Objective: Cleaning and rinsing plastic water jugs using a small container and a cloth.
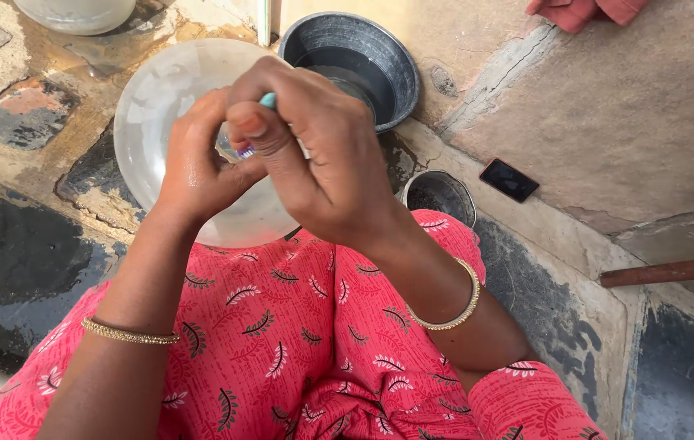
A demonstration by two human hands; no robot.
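Two hands meet above one pale round basin. The right hand pinches one turquoise-handled brush — fingers clamped on it, long axis running from upper right down to the purple-bristled tip at lower left. The left hand curls closed on a small, mostly hidden object. One dark metal basin, one small steel cup and one black phone lie on the stone floor.

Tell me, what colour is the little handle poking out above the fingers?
Turquoise: the handle shows in the head view, gripped by the right hand.
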